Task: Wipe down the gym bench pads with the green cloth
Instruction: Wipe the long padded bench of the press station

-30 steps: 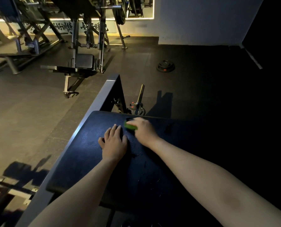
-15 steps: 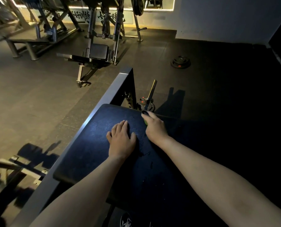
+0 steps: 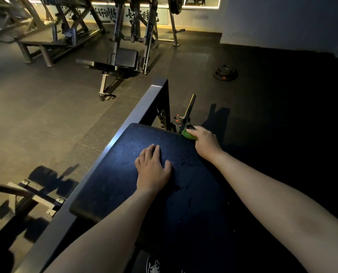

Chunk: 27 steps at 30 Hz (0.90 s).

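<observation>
— How do we wipe this far edge well?
— We press the green cloth (image 3: pixel 188 134) down firmly and drag it in overlapping strokes, bracing on the other palm so we don't slide off the pad (image 3: pixel 113 186).
— Where is the cloth?
— At the pad's far right corner, bunched under our right hand (image 3: pixel 205 143), whose fingers curl over it. Our left hand (image 3: pixel 153 171) lies flat and spread on the pad, nearer and to the left, holding nothing.

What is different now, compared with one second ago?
The right hand, gripping the cloth, slid right along the pad toward its far edge, away from the left hand. The left hand stayed flat on the pad; the cloth was not let go.
</observation>
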Available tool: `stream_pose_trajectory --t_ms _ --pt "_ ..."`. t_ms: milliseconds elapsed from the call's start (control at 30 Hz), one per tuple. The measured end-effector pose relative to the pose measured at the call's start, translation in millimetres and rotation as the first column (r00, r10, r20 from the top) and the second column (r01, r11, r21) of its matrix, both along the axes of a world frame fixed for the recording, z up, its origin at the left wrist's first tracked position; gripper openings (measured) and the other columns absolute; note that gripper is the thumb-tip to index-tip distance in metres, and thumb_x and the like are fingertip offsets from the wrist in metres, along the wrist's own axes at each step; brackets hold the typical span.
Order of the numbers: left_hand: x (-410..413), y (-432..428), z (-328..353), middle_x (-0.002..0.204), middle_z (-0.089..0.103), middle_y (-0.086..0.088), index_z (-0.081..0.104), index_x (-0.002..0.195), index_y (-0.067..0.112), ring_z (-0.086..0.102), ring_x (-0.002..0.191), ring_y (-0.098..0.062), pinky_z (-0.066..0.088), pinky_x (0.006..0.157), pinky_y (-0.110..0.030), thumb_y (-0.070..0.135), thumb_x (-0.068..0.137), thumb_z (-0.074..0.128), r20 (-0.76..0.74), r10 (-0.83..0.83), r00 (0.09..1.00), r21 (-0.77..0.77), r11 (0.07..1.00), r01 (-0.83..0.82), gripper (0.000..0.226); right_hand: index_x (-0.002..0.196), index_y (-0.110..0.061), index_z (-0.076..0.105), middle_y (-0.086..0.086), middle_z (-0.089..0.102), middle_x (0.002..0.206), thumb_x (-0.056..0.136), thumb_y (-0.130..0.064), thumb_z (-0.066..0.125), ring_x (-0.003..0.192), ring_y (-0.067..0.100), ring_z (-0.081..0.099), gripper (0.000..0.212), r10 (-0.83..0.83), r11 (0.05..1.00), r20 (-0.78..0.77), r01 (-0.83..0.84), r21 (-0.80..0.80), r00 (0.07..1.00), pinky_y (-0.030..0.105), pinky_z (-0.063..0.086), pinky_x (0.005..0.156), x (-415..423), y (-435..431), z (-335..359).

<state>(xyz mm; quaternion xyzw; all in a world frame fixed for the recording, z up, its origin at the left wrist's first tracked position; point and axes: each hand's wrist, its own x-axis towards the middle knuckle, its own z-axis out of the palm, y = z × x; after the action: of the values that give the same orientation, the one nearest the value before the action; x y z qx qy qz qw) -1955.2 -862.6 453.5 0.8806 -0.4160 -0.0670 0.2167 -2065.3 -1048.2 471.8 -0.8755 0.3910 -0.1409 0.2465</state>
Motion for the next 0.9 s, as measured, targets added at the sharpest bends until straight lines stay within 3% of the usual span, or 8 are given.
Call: stream_pose_trajectory --t_ms 100,367,433,500,567,633,767,900 --pt "-1 -1 1 0.161 0.029 -0.004 0.035 0.154 0.017 0.016 0.149 -0.023 0.009 0.122 -0.043 0.043 0.097 0.048 -0.004 0.004 1.000 -0.001 1.000 -0.004 0.064 0.138 -0.025 0.058 -0.001 0.049 0.148 0.087 0.005 0.042 0.132 0.026 0.049 0.061 0.046 0.999 0.015 -0.046 -0.009 0.999 0.031 0.037 0.108 7 25 2" --pt "-6 4 7 0.156 0.037 -0.001 0.044 0.149 0.021 0.021 0.145 -0.023 0.012 0.120 -0.041 0.047 0.090 0.039 -0.028 0.024 0.999 -0.024 0.999 -0.025 0.065 0.137 -0.023 0.059 -0.002 0.048 0.148 0.094 -0.004 0.050 0.133 0.021 0.048 0.047 0.385 0.922 0.047 -0.381 -0.068 0.922 0.037 0.041 0.108 -5 86 4" --pt "-9 7 10 0.156 0.037 0.002 0.043 0.150 0.024 0.021 0.144 -0.023 0.012 0.118 -0.043 0.045 0.093 0.046 0.008 0.002 1.000 0.014 1.000 -0.002 0.060 0.137 -0.025 0.059 -0.003 0.048 0.148 0.091 0.003 0.048 0.132 0.022 0.048 0.055 0.344 0.936 0.019 -0.341 -0.083 0.939 0.035 0.041 0.108 -18 68 9" --pt "-8 10 18 0.157 0.036 0.004 0.045 0.149 0.028 0.022 0.143 -0.023 0.015 0.115 -0.044 0.049 0.088 0.046 -0.044 -0.011 0.999 0.041 0.999 0.013 0.064 0.138 -0.023 0.058 -0.001 0.047 0.149 0.086 0.012 0.043 0.133 0.025 0.046 0.065 0.173 0.984 0.006 -0.172 -0.043 0.985 0.031 0.036 0.108 -35 42 15" --pt "-8 19 24 0.160 0.033 0.004 0.044 0.150 0.031 0.021 0.145 -0.024 0.016 0.116 -0.044 0.054 0.080 0.040 -0.100 -0.034 0.994 0.075 0.996 0.042 0.073 0.140 -0.024 0.055 0.001 0.045 0.150 0.086 0.014 0.039 0.135 0.027 0.044 0.068 0.002 1.000 -0.002 -0.002 -0.004 1.000 0.032 0.034 0.110 -49 24 16" --pt "-11 37 21 0.162 0.027 0.006 0.040 0.150 0.038 0.016 0.147 -0.023 0.013 0.115 -0.045 0.057 0.085 0.041 -0.052 -0.034 0.998 0.140 0.989 0.041 0.068 0.140 -0.022 0.056 0.004 0.047 0.148 0.087 0.012 0.039 0.133 0.029 0.045 0.065 -0.052 0.999 -0.005 0.052 -0.001 0.999 0.031 0.034 0.108 -48 27 14" --pt "-24 59 13 0.163 0.023 0.008 0.037 0.148 0.047 0.013 0.144 -0.021 0.012 0.112 -0.048 0.058 0.097 0.042 0.036 0.051 0.998 0.145 0.988 -0.056 0.051 0.131 -0.018 0.065 0.005 0.053 0.143 0.086 0.005 0.047 0.127 0.030 0.052 0.054 -0.003 1.000 0.068 0.004 -0.012 0.998 0.029 0.037 0.103 -25 70 13" --pt "-33 53 16 0.165 0.018 0.005 0.032 0.151 0.045 0.008 0.146 -0.020 0.008 0.113 -0.049 0.054 0.099 0.036 0.018 0.070 0.997 0.167 0.983 -0.072 0.053 0.129 -0.021 0.066 0.000 0.054 0.144 0.089 -0.003 0.052 0.129 0.024 0.053 0.046 0.201 0.980 0.108 -0.200 -0.022 0.974 0.031 0.039 0.107 -17 118 9"
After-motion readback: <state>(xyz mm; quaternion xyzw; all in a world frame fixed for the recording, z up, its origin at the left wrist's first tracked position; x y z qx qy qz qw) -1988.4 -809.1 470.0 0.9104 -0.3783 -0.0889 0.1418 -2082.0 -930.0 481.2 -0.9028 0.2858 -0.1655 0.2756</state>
